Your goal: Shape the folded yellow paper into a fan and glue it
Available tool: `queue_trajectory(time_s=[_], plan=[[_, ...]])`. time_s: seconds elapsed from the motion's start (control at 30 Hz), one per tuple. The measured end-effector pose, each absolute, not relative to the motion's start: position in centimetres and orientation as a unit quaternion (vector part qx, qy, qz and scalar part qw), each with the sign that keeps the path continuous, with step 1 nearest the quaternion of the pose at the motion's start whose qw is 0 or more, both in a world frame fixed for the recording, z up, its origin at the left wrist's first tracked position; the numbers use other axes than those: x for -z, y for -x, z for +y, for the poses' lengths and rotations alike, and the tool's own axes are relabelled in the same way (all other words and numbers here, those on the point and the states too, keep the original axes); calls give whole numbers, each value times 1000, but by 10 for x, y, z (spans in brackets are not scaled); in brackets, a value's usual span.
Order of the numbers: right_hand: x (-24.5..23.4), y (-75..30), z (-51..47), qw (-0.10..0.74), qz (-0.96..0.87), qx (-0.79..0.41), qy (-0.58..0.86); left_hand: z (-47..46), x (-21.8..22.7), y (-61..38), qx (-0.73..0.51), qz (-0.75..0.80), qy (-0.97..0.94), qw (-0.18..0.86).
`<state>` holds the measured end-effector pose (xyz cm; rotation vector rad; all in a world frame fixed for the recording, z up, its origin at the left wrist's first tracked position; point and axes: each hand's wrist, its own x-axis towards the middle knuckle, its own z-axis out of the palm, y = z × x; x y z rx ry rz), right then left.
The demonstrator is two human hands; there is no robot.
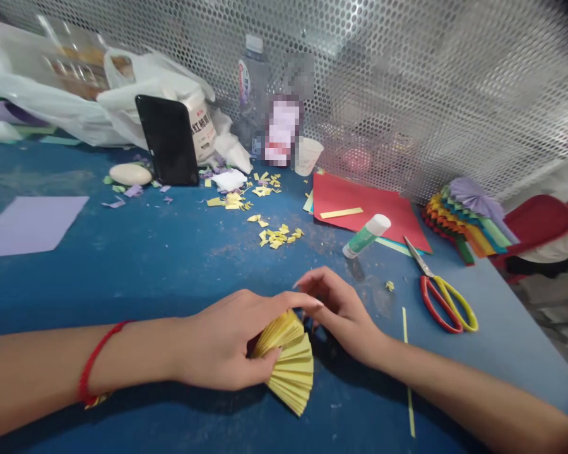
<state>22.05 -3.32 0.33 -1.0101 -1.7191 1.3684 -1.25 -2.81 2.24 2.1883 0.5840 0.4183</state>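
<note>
My left hand point(236, 340), with a red cord bracelet on its wrist, is closed on a pleated yellow paper fan point(293, 366). Its thumb presses the near face of the folds, which spread toward the lower right. Just right of the fan's upper edge is my right hand point(341, 312), its fingers curled and the tips partly hidden behind the left index finger. Whether those fingertips hold anything does not show. Beyond it a glue stick point(366, 236) with a white cap stands tilted in view. Scissors point(438, 287) with red and yellow handles lie to the right.
Yellow paper scraps point(279, 236) litter the blue table point(170, 252). Red paper point(360, 198) lies beyond the glue stick, with folded colored fans point(468, 217) at right. A black phone point(168, 140), a paper cup point(307, 156) and plastic bags point(76, 113) line the back. Purple paper point(33, 224) is at left.
</note>
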Motion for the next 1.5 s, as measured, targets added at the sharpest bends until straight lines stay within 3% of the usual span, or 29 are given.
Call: queue_trajectory(time_s=[0.2,0.33,0.53,0.67,0.9,1.07,1.17,1.3,1.5], plan=[[3,-205,33,343,-799,-304,388,-26,-13,12,-221,259,-863,375],[7,-199,60,331,-828,-230,389,-24,-5,13,-262,273,-868,322],[5,-200,58,339,-834,-238,364,-20,-5,11,-290,261,-854,345],[2,-202,57,350,-821,-271,360,-17,-11,11,-251,174,-854,422],[1,-201,58,360,-795,-320,369,-21,-32,12,-173,71,-869,457],[0,-201,54,377,-773,-335,384,-15,-33,16,-249,96,-827,494],[-2,-202,49,396,-785,-289,378,-2,-25,21,-311,152,-821,455],[-6,-204,41,323,-865,-199,330,22,-15,30,-368,298,-822,317],[-8,-206,39,345,-856,-244,297,42,-10,32,-316,361,-843,243]])
